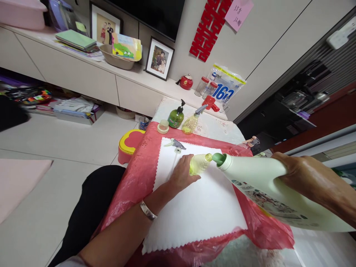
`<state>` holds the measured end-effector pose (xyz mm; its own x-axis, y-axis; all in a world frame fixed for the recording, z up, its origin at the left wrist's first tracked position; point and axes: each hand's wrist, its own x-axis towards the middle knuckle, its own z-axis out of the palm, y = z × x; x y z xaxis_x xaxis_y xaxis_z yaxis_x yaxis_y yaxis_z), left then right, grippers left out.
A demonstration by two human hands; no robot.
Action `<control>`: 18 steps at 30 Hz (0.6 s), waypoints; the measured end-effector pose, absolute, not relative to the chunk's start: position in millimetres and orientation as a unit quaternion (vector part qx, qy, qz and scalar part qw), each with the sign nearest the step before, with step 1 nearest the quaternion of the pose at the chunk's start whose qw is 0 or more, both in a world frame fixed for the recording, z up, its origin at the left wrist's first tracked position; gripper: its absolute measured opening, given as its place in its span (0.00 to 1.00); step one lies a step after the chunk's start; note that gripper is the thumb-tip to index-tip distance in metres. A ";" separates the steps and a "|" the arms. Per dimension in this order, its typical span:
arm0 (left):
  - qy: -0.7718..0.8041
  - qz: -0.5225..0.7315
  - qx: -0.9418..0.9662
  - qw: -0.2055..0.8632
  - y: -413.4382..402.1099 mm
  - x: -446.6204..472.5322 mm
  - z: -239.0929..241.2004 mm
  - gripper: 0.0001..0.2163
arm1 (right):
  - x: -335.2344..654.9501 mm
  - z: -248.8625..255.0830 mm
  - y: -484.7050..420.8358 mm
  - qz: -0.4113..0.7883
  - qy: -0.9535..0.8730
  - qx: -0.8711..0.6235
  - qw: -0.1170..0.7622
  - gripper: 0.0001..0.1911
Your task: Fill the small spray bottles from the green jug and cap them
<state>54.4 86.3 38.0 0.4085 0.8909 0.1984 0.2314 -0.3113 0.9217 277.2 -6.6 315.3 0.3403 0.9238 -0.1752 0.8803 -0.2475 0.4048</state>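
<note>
My left hand point(182, 173) is wrapped round a small clear spray bottle point(198, 164) that has no top on and looks yellowish inside. My right hand point(303, 181) grips the handle of a large pale green jug point(258, 168), which is tipped on its side. Its green spout point(219, 158) points at the bottle's open neck, very near it or touching. A grey trigger sprayer head point(177, 144) with its thin tube lies on the white scalloped mat point(200, 207). A pale round cap point(163, 126) stands behind it on the table.
A green pump bottle point(176, 116) and another spray bottle point(191, 123) stand at the table's back. Red plastic film point(130, 196) lies under the mat. A yellow and red stool point(129, 142) is at the left, by a cabinet point(136, 91) holding frames and jars.
</note>
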 end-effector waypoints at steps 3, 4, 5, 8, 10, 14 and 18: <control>0.391 0.383 0.715 0.435 86.4 54.8 36.9 0.38 | 277.4 316.7 -5.9 0.047 0.567 0.791 0.225 0.12; 0.391 0.384 0.715 0.434 86.5 55.0 36.5 0.38 | 277.0 317.3 -5.7 0.046 0.564 0.793 0.223 0.12; 0.391 0.385 0.715 0.434 86.6 55.1 36.2 0.38 | 276.4 317.9 -5.4 0.045 0.561 0.796 0.224 0.12; 0.388 0.385 0.716 0.434 86.8 55.4 35.8 0.38 | 273.3 319.6 -4.7 0.040 0.554 0.799 0.230 0.12; 0.389 0.381 0.718 0.434 86.8 55.4 35.5 0.38 | 270.3 320.5 -4.2 0.037 0.552 0.799 0.233 0.12; 0.391 0.379 0.718 0.434 86.7 55.5 34.4 0.38 | 263.5 321.8 -2.5 0.046 0.550 0.799 0.237 0.13; 0.385 0.387 0.721 0.427 87.1 56.0 32.4 0.38 | 260.5 321.9 -0.6 0.046 0.543 0.801 0.248 0.13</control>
